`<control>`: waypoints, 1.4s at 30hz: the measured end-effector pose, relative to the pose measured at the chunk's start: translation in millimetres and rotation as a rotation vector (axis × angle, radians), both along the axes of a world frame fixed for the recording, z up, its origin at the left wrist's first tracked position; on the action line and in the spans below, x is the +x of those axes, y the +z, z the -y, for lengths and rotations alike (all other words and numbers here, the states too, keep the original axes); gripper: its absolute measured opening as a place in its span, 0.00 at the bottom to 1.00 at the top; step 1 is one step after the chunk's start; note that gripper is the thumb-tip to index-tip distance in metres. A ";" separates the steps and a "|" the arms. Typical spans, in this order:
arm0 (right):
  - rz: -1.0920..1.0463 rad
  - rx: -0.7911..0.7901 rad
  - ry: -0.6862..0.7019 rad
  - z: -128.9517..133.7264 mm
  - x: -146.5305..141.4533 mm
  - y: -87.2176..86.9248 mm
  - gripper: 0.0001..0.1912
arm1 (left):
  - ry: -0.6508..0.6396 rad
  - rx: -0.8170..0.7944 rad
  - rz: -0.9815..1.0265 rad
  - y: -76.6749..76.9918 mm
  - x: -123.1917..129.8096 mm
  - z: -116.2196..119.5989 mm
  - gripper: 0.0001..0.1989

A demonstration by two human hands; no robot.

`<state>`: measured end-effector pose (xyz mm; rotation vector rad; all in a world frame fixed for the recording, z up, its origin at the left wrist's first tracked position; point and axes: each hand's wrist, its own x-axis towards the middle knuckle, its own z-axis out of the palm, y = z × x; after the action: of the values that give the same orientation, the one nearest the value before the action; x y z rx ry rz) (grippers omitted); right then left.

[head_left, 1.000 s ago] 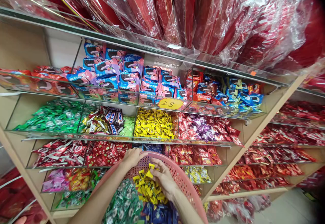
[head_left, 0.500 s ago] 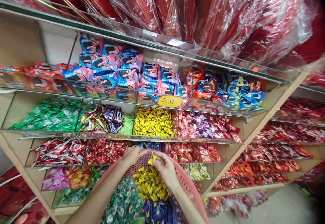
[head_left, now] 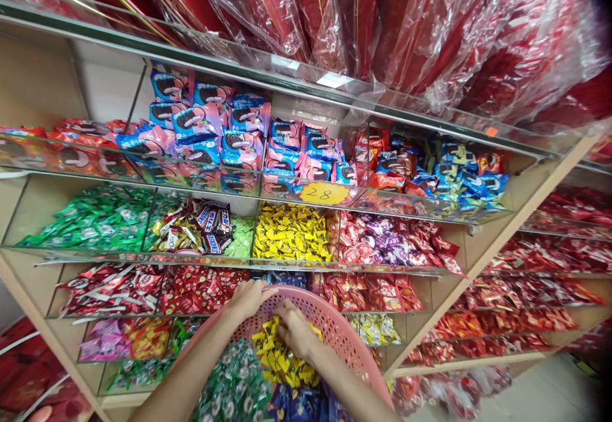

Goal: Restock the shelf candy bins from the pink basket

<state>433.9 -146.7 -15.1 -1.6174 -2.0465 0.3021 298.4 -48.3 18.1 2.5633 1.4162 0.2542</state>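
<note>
My left hand is closed over the far rim of a pink perforated plastic basket. Inside the basket lie yellow-wrapped candies, green-wrapped candies to their left and dark blue packets nearer me. My right hand reaches down into the basket with fingers curled together at the top of the yellow heap. Its fingertips are partly hidden, so whatever sits between them does not show.
Glass-fronted shelves hold yellow candies, green candies, Snickers bars and blue-pink cookie packs. A yellow tag reads 28. Plastic-wrapped red items stand on top. A wooden divider slants at right.
My right hand has dropped from near the far rim onto the yellow candies, its fingers now pointing down. The yellow candy it pinched no longer shows. My left hand stays on the rim.
</note>
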 end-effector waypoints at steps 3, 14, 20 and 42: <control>0.063 -0.046 0.007 -2.0 -3.5 -5.8 0.19 | 0.008 -0.022 0.001 0.7 0.4 -0.3 0.29; 0.445 0.085 -0.019 -0.1 -7.5 -8.9 0.09 | 0.013 -0.020 -0.015 1.5 1.2 -0.6 0.30; 0.344 0.195 -0.073 5.5 -1.4 22.7 0.08 | 0.018 -0.028 -0.011 2.3 1.0 -0.3 0.30; 0.148 -0.126 -0.599 -7.2 66.3 9.4 0.27 | 0.045 0.025 -0.011 -2.4 10.0 2.4 0.30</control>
<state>500.2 -139.6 -5.7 -2.2908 -1.5586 0.0963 308.4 -50.7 15.7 2.5592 1.4849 0.2670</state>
